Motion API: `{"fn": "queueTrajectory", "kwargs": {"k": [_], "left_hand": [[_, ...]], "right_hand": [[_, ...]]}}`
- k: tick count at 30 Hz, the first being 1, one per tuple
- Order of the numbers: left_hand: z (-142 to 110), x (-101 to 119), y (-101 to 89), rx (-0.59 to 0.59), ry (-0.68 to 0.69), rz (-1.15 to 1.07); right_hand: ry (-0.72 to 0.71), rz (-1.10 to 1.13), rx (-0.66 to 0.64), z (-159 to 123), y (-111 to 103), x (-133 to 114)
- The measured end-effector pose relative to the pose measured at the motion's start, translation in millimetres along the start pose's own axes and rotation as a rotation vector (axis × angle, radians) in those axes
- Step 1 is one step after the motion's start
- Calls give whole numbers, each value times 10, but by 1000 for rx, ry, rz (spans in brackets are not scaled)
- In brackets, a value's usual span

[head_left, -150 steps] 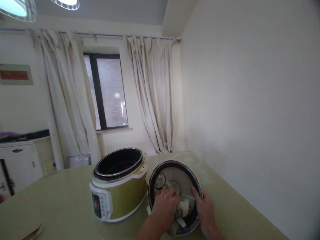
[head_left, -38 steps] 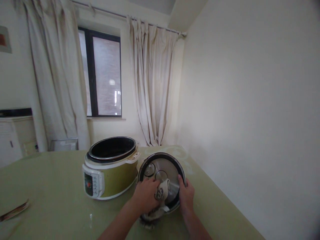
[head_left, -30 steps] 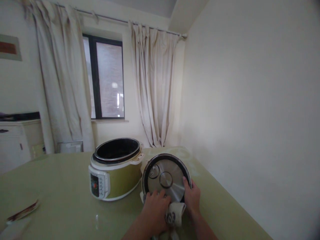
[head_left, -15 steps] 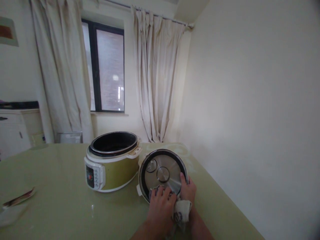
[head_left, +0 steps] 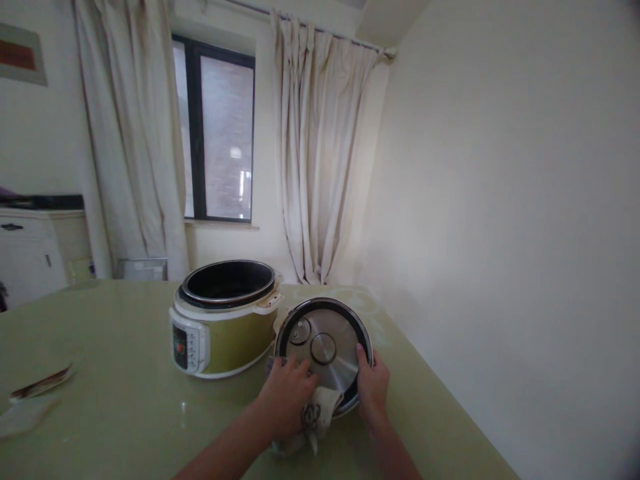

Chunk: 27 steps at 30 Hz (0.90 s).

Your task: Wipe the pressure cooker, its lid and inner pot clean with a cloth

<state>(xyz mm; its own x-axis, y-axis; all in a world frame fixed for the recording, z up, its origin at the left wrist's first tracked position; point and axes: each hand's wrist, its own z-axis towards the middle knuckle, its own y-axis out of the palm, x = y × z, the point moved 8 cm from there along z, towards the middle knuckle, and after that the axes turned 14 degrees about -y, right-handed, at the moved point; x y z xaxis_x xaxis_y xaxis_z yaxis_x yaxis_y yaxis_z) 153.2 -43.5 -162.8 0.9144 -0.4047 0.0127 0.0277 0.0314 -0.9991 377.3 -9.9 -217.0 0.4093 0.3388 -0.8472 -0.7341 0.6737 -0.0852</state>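
Note:
A round pressure cooker lid (head_left: 337, 363) is tilted up with its metal inner side facing me. My right hand (head_left: 373, 387) grips the lid's right rim, thumb on the inner face. My left hand (head_left: 289, 397) is closed on a patterned cloth (head_left: 320, 407) and presses it against the lid's lower left edge. Part of the cloth hangs below the hand. Just left of the lid stands the green and white electric pressure cooker (head_left: 230, 340), uncovered, with a dark inner pot (head_left: 230, 281) in it.
The cooker and lid are on a glossy green table (head_left: 135, 400). A small flat packet (head_left: 43, 385) and a whitish piece (head_left: 25, 417) lie at the left. A wall (head_left: 500, 267) runs along the table's right side. Curtains (head_left: 320, 167) and a window (head_left: 225, 140) are behind.
My left hand has slid the cloth leftward along the lid, from its lower middle to its lower left edge. The right hand keeps its hold on the rim.

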Motion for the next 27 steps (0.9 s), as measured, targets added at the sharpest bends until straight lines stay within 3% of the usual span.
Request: {"fn": "queueTrajectory", "kwargs": {"k": [5,11,15,21,24,27], "left_hand": [[-1,-43,118,52,-16,-154],[-22,208,173,79,-47,-284],[77,262,187,122,-132,-499],[262,105,25,298,-293,-858],[337,17,-164,436,-315,-710],[430,-16,-210,491,-321,-443]], "right_hand": [[-4,-47,35,10,-26,-67],[58,-62,56,-41,-56,-97],[57,-58,59,-37,-71,-72],[34,-9,62,-49,-57,-117],[60,36,54,-90,-25,-104],[66,49,42,-110,0,-74]]}}
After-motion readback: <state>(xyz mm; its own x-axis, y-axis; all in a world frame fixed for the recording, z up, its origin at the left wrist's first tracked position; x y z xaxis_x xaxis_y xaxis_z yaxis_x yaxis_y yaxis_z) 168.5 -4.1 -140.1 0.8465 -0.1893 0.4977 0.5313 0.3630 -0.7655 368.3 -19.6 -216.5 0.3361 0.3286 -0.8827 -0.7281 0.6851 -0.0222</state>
